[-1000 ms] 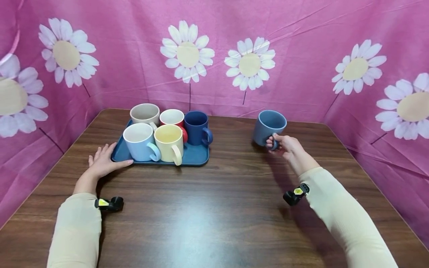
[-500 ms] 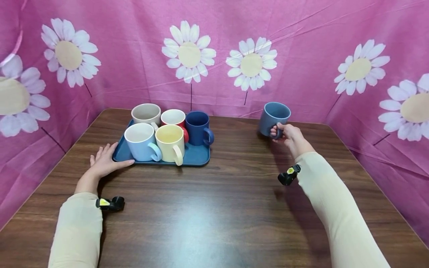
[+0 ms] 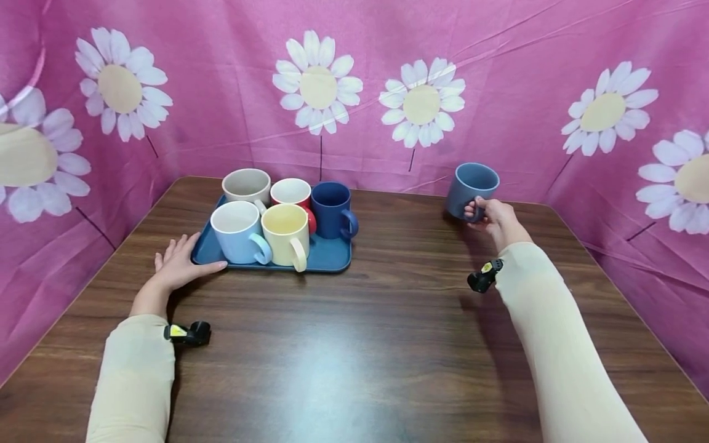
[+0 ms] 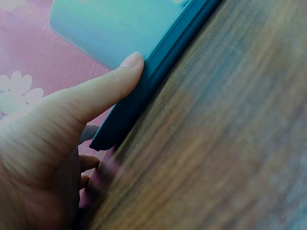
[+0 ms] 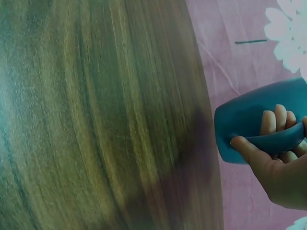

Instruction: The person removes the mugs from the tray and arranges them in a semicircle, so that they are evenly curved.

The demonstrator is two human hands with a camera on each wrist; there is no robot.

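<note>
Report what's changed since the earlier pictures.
The held mug has moved right and up in the head view, farther from the tray; the right grip moved along with it. I can't tell how much of that is lift. Nothing was taken hold of or let go. The left grip stays at the tray's near left corner, and the five mugs on the tray stay put.

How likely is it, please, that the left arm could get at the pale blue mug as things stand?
Probably yes: the left grip touches the tray, and only its low rim seems to stand before the pale blue mug.
</note>
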